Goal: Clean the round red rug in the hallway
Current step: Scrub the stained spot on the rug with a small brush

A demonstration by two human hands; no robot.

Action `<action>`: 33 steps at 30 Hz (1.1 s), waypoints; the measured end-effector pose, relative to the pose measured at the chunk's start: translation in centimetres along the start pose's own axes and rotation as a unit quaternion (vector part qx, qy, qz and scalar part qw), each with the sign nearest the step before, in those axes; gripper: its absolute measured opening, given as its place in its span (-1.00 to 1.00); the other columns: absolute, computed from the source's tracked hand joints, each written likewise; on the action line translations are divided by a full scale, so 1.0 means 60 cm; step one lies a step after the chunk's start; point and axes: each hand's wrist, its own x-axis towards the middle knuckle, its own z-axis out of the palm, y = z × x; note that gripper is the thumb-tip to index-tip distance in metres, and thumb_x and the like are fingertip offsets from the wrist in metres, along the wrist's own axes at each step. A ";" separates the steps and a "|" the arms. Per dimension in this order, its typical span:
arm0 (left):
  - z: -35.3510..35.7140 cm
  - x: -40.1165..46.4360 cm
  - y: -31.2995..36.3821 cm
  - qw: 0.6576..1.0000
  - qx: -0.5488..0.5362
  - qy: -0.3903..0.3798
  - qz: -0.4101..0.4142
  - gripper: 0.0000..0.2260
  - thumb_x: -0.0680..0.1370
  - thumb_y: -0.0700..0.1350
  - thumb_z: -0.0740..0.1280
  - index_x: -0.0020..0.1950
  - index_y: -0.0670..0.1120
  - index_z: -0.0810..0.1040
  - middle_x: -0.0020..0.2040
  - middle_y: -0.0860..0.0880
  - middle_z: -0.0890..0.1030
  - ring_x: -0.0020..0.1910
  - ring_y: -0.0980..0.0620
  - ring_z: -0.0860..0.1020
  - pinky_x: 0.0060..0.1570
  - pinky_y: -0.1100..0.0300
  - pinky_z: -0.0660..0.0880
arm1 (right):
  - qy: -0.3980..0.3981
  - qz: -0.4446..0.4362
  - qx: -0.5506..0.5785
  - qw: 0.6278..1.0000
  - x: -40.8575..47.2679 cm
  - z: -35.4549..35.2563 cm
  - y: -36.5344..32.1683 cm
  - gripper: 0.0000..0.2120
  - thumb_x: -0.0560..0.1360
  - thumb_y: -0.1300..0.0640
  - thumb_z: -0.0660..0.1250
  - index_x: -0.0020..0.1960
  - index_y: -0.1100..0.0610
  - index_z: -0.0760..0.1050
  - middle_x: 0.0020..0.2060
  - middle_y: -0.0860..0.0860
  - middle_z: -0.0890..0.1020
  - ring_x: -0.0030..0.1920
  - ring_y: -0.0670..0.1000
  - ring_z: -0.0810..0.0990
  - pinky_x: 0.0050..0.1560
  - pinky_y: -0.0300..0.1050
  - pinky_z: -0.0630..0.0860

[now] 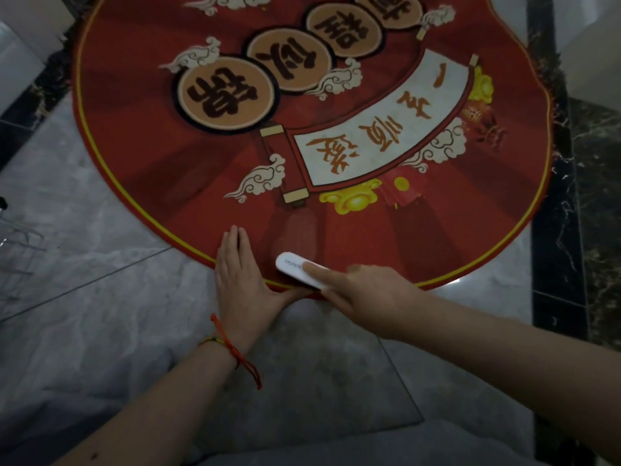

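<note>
The round red rug (188, 163) with a yellow border, cloud motifs and a white scroll lies on the grey marble floor. My left hand (243, 280) presses flat on the rug's near edge, fingers straight, thumb spread to the right. My right hand (366, 294) grips a small white handheld cleaning tool (297, 268), index finger stretched along its top. The tool sits on the rug just inside the near border, right of my left hand. A paler streak in the pile runs away from the tool.
Grey marble floor (100, 264) surrounds the rug, with a dark marble strip (554, 230) along the right. A white wall or cabinet (20, 62) stands at the left. Thin wire shapes (16, 237) show at the far left edge. My legs fill the bottom.
</note>
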 end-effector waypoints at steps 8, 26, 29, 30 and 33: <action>-0.014 0.011 0.004 1.000 0.008 0.005 -0.001 0.27 0.08 0.62 0.13 0.55 -0.20 0.00 0.55 -0.14 0.07 0.53 -0.05 -0.02 0.46 0.09 -0.07 | 0.083 0.085 0.301 0.946 0.063 -0.026 0.026 -0.58 0.61 -0.01 0.14 0.46 -0.15 0.26 0.26 -0.08 0.53 -0.09 -0.22 0.49 -0.20 -0.50 0.32; -0.209 0.185 0.056 0.994 0.046 0.041 0.090 -0.47 0.45 0.02 0.39 0.36 -0.12 0.38 0.28 -0.09 0.43 0.26 -0.11 0.40 0.20 0.05 0.36 | 0.168 0.081 0.429 0.884 0.217 -0.194 -0.028 -0.58 0.64 0.02 0.08 0.49 -0.07 0.21 -0.40 -0.28 0.48 -0.54 -0.23 0.39 -0.53 -0.36 0.28; -0.294 0.214 0.056 0.989 0.104 0.008 0.108 -0.54 0.47 0.01 0.34 0.33 -0.10 0.39 0.27 -0.07 0.43 0.25 -0.09 0.40 0.17 0.06 0.38 | 0.173 0.068 0.433 0.882 0.248 -0.236 -0.056 -0.59 0.63 0.01 0.09 0.48 -0.08 0.25 -0.46 -0.18 0.41 -0.56 -0.19 0.33 -0.49 -0.31 0.24; -0.317 0.219 0.054 0.987 0.119 0.002 0.112 -0.55 0.47 0.00 0.34 0.33 -0.09 0.40 0.26 -0.08 0.44 0.24 -0.09 0.41 0.16 0.06 0.39 | 0.172 0.060 0.434 0.882 0.258 -0.243 -0.064 -0.58 0.63 0.00 0.09 0.48 -0.07 0.25 -0.41 -0.16 0.41 -0.50 -0.19 0.34 -0.44 -0.28 0.25; -0.393 0.231 0.038 0.988 0.127 0.004 0.089 -0.58 0.46 0.00 0.34 0.28 -0.10 0.43 0.22 -0.10 0.47 0.21 -0.11 0.44 0.16 0.05 0.41 | 0.154 0.026 0.438 0.885 0.291 -0.271 -0.106 -0.57 0.63 -0.01 0.09 0.49 -0.02 0.24 -0.15 -0.14 0.43 -0.29 -0.22 0.31 -0.29 -0.31 0.26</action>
